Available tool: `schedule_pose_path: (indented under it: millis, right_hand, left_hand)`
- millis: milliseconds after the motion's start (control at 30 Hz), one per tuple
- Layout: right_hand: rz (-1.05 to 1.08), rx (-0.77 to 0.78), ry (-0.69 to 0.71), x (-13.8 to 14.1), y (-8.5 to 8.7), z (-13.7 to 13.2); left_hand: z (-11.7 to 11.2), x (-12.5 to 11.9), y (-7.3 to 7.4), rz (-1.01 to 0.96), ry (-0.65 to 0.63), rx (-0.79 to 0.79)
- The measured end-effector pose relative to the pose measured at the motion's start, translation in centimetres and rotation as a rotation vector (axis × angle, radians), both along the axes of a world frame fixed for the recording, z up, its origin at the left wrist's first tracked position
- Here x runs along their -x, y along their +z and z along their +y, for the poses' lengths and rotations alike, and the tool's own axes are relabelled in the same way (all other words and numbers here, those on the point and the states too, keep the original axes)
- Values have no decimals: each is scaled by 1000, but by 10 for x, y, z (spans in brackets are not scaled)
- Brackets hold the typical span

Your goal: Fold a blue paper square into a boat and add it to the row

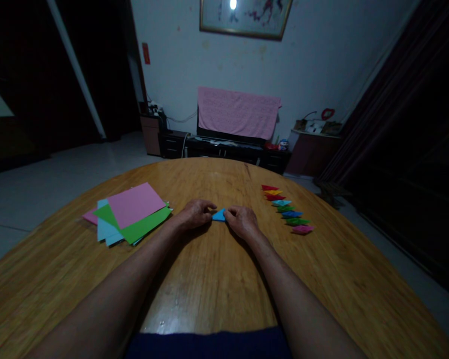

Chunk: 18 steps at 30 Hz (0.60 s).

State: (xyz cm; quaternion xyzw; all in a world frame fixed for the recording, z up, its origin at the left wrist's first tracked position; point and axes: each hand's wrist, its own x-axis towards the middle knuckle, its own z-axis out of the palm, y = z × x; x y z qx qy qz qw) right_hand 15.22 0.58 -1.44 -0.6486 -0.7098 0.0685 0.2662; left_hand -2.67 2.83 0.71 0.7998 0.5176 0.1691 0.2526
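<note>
A small blue folded paper piece (219,215) lies on the round wooden table (209,279) between my hands. My left hand (195,214) rests on the table with its fingers curled and pinches the left side of the blue piece. My right hand (242,220) is also curled and pinches the right side. Most of the blue paper is hidden under my fingers; only a small triangle shows.
A stack of coloured paper sheets (131,215), pink on top over green and light blue, lies to the left. A row of several small folded paper pieces (286,208) in mixed colours runs along the right. Beyond the table stands a low cabinet with a pink cloth (237,112).
</note>
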Motion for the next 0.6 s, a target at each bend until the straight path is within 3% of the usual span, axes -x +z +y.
schedule_pose_path:
  millis: [267, 500, 600]
  right_hand:
    - [-23, -7, 0, 1, 0, 1]
    - [-61, 5, -4, 0, 2, 0]
    - [-69, 5, -5, 0, 2, -1]
  left_hand:
    - [7, -2, -4, 4, 44, -23]
    - [15, 9, -27, -491, 130, 267]
    - [14, 14, -27, -464, 115, 265]
